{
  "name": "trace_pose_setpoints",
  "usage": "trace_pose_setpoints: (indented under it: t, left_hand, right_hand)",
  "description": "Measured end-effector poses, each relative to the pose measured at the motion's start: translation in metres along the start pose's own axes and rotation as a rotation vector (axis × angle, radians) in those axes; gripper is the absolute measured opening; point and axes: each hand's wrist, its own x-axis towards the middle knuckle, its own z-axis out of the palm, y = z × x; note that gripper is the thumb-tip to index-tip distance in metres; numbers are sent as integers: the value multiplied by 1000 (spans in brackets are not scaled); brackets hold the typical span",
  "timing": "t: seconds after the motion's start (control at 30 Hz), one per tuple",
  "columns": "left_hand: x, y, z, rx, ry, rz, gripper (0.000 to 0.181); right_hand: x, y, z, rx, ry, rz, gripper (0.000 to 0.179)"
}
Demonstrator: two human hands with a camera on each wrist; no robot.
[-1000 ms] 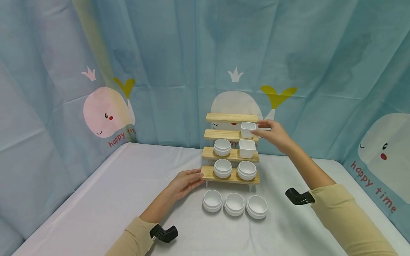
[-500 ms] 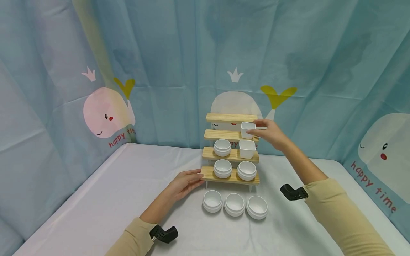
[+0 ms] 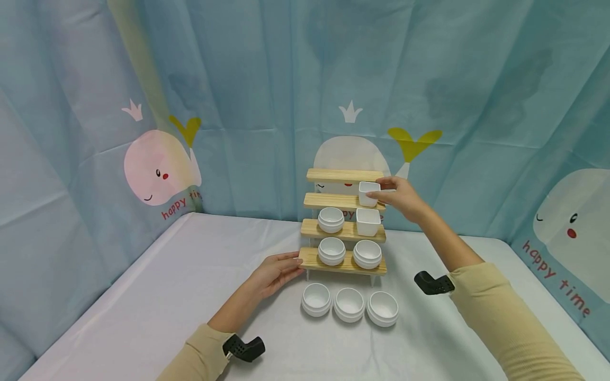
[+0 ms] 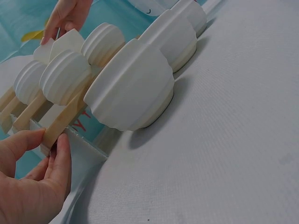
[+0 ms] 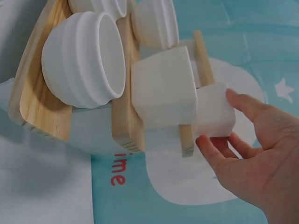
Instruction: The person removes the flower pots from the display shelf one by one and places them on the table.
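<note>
A tiered display stand (image 3: 342,175) with wooden boards stands on the table. My left hand (image 3: 275,273) pinches the left end of its lowest board (image 4: 70,116) between thumb and fingers. At the right end of the third board up sits a small white square bowl (image 3: 368,194). My right hand (image 3: 401,199) holds that bowl, thumb on one side and fingers on the other, as the right wrist view shows. Just below it, another white square bowl (image 5: 166,86) sits beside a round white bowl (image 3: 331,219). Two more round bowls (image 3: 331,251) rest on the lowest board.
Three round white bowls (image 3: 349,305) stand in a row on the white tablecloth (image 3: 190,296) in front of the stand. The top board holds nothing. A blue printed curtain (image 3: 257,159) hangs close behind the stand.
My right hand has shifted slightly left, closing further around the square bowl on the third board. The left hand and the bowls have stayed in place.
</note>
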Motion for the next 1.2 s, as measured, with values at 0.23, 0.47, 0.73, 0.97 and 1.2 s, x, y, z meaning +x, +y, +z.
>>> trace_pose_setpoints:
  t: [0.23, 0.47, 0.73, 0.97, 1.2]
  left_hand:
    - [0, 0, 0, 1, -2, -1, 52]
    - [0, 0, 1, 1, -1, -2, 52]
    - [0, 0, 1, 2, 6, -3, 52]
    - [-1, 0, 1, 0, 7, -5, 52]
    - [0, 0, 1, 3, 10, -6, 52]
  right_hand:
    - [1, 1, 0, 27, 4, -2, 73]
    - [1, 2, 0, 64, 7, -1, 72]
    - [-2, 0, -1, 54, 11, -12, 74]
    - [-6, -2, -3, 70, 20, -6, 75]
    - [-11, -6, -5, 85, 22, -15, 75]
